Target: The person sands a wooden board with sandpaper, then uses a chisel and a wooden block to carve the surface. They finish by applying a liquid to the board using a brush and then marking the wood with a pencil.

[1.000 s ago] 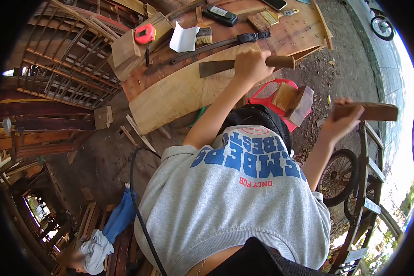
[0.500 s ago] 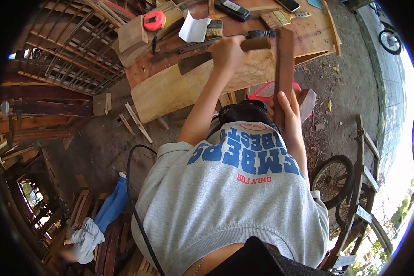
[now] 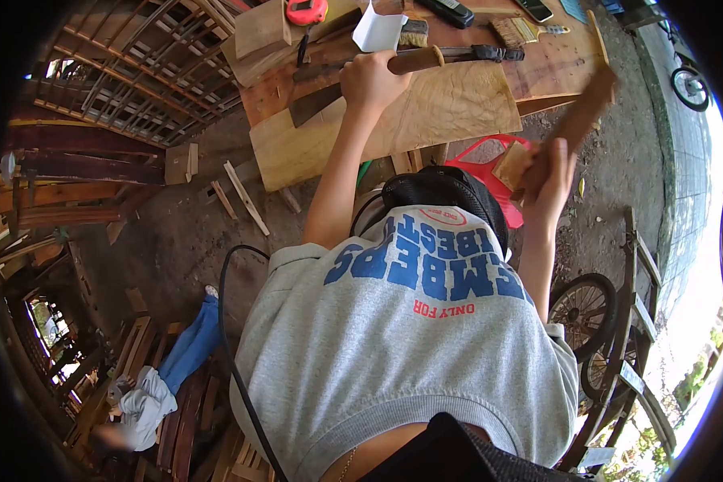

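Note:
My left hand point(image 3: 371, 80) is closed around the round wooden handle of a broad knife point(image 3: 316, 106), its dark, square-ended blade pointing left over the light wooden board point(image 3: 426, 112) at the bench's near edge. My right hand point(image 3: 550, 178) grips the lower end of a reddish-brown wooden strip point(image 3: 580, 116), blurred by motion and tilted up to the right, beyond the board's right end. Beneath that hand is a red plastic seat point(image 3: 490, 165) with a wooden block point(image 3: 509, 167) on it.
On the workbench point(image 3: 550, 68) are a red tape measure point(image 3: 306, 10), folded white paper point(image 3: 377, 30), a brush point(image 3: 414, 34), a paintbrush point(image 3: 518, 32), a phone point(image 3: 535, 9) and a black device point(image 3: 450, 11). A person in blue jeans point(image 3: 191, 345) is at lower left; a wheel point(image 3: 582, 317) stands at right.
My right hand has swung the wooden strip outward to the right, away from the bench, tilting it. My left hand has shifted slightly left with the knife. The view has shifted too.

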The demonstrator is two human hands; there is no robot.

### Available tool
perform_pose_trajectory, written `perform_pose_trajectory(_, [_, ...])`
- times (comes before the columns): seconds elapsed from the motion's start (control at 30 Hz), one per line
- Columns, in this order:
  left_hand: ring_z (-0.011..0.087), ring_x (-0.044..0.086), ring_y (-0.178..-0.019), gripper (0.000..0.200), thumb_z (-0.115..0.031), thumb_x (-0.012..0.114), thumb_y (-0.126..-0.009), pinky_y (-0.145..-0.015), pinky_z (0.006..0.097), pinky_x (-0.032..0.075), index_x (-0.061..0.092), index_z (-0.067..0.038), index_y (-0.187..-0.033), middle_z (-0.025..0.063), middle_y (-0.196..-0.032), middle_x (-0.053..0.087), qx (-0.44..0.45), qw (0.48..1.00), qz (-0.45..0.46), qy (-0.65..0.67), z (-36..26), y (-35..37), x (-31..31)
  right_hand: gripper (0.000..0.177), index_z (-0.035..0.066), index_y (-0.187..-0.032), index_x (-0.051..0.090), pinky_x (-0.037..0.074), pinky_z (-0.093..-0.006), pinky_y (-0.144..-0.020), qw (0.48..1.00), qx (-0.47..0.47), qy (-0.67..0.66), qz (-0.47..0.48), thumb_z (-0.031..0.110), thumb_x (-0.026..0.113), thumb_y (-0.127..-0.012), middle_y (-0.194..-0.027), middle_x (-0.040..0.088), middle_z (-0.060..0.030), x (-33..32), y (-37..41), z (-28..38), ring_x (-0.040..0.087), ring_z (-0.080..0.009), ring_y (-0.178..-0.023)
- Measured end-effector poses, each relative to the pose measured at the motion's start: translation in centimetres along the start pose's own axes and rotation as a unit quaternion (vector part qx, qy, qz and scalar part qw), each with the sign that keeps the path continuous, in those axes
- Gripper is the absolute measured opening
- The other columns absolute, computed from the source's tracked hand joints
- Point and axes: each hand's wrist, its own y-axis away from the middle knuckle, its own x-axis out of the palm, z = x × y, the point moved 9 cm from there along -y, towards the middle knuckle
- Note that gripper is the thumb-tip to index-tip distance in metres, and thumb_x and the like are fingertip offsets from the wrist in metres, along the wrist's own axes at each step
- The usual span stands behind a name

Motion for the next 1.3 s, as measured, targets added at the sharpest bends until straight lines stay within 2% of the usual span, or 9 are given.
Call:
perform_pose_trajectory(0.1, [0.0329, 0.063, -0.059, 0.03, -0.044, 0.069, -0.068, -0.054, 0.0415, 0.05, 0.069, -0.014, -0.068, 0.0122, -0.059, 0.062, -0.005, 1.0, 0.014, -0.014, 1.6, 0.0, -0.7, 0.032, 0.01, -0.111, 0.038, 0.045, -0.0302, -0.067, 0.981, -0.071, -0.154, -0.097, 0.033, 0.052, -0.094, -0.077, 0.049, -0.0067, 2.6, 1.2, -1.0, 0.05, -0.0151, -0.064])
perform_pose_trajectory(0.23, [0.0328, 0.064, -0.061, 0.029, -0.044, 0.068, -0.068, -0.055, 0.0418, 0.051, 0.071, -0.016, -0.072, 0.0116, -0.062, 0.064, -0.003, 0.999, 0.037, -0.018, 1.7, 0.3, -0.5, 0.03, 0.008, -0.107, 0.044, 0.04, -0.0228, -0.051, 0.958, 0.154, 0.138, 0.197, 0.03, 0.058, -0.091, -0.072, 0.052, -0.0025, 8.3, 6.4, -7.0, 0.052, -0.01, -0.057])
perform_pose_trajectory(0.47, [0.0323, 0.064, -0.061, 0.027, -0.041, 0.068, -0.067, -0.056, 0.041, 0.052, 0.072, -0.016, -0.076, 0.0118, -0.062, 0.064, -0.007, 0.999, 0.007, -0.039, 3.4, 0.7, -2.6, 0.028, 0.008, -0.107, 0.045, 0.043, -0.0238, -0.05, 0.989, -0.059, -0.103, -0.093, 0.029, 0.056, -0.092, -0.075, 0.053, -0.0042, 6.6, 3.5, -1.8, 0.052, -0.0102, -0.059])
perform_pose_trajectory(0.57, [0.0315, 0.065, -0.063, 0.029, -0.04, 0.069, -0.066, -0.057, 0.0399, 0.052, 0.072, -0.015, -0.08, 0.0127, -0.065, 0.065, -0.025, 0.999, 0.032, -0.036, 3.9, 0.4, -2.5, 0.029, 0.008, -0.106, 0.046, 0.043, -0.0247, -0.051, 0.954, 0.205, 0.092, 0.197, 0.03, 0.056, -0.092, -0.074, 0.053, -0.0038, 9.9, 7.2, -8.2, 0.052, -0.0118, -0.058])
perform_pose_trajectory(0.8, [0.0315, 0.065, -0.066, 0.027, -0.038, 0.069, -0.065, -0.059, 0.0402, 0.053, 0.072, -0.016, -0.08, 0.0123, -0.068, 0.066, -0.018, 0.999, 0.01, -0.041, 5.3, 0.6, -3.9, 0.026, 0.008, -0.1, 0.041, 0.046, -0.0259, -0.055, 0.994, -0.054, -0.082, -0.045, 0.031, 0.051, -0.094, -0.079, 0.053, -0.0053, 7.1, 3.6, -2.6, 0.054, -0.0125, -0.064])
perform_pose_trajectory(0.9, [0.0324, 0.065, -0.066, 0.025, -0.039, 0.068, -0.066, -0.06, 0.041, 0.052, 0.071, -0.017, -0.077, 0.0119, -0.067, 0.066, -0.031, 0.999, 0.017, -0.04, 5.8, 0.4, -3.8, 0.037, 0.006, -0.116, 0.042, 0.044, -0.0254, -0.051, 0.967, 0.122, 0.107, 0.197, 0.031, 0.055, -0.092, -0.075, 0.052, -0.0039, 11.4, 6.8, -8.5, 0.052, -0.0114, -0.059])
perform_pose_trajectory(0.97, [0.0328, 0.064, -0.066, 0.025, -0.04, 0.068, -0.066, -0.06, 0.0415, 0.052, 0.071, -0.016, -0.075, 0.0118, -0.067, 0.065, -0.043, 0.998, 0.026, -0.039, 6.8, 0.3, -3.8, 0.029, 0.007, -0.109, 0.046, 0.042, -0.0226, -0.05, 0.95, 0.192, 0.13, 0.208, 0.028, 0.056, -0.092, -0.074, 0.053, -0.0026, 11.4, 8.4, -8.9, 0.051, -0.0098, -0.057])
perform_pose_trajectory(1.17, [0.0331, 0.063, -0.059, 0.024, -0.04, 0.067, -0.068, -0.053, 0.0419, 0.051, 0.07, -0.017, -0.07, 0.012, -0.058, 0.062, -0.013, 0.998, -0.01, -0.057, 7.4, 0.4, -5.3, 0.025, 0.01, -0.102, 0.041, 0.044, -0.0251, -0.054, 0.999, 0.006, -0.047, 0.012, 0.028, 0.055, -0.093, -0.076, 0.052, -0.0042, 10.7, 4.2, -6.3, 0.052, -0.0116, -0.06])
perform_pose_trajectory(1.3, [0.0356, 0.062, -0.058, 0.027, -0.04, 0.067, -0.069, -0.052, 0.0437, 0.05, 0.07, -0.014, -0.068, 0.0144, -0.059, 0.061, -0.003, 0.997, -0.021, -0.073, 9.9, -0.1, -5.8, 0.043, -0.001, -0.112, 0.046, 0.043, -0.026, -0.054, 0.944, 0.081, 0.192, 0.256, 0.033, 0.06, -0.089, -0.081, 0.055, -0.0067, 13.4, 5.8, -10.5, 0.053, -0.0109, -0.065])
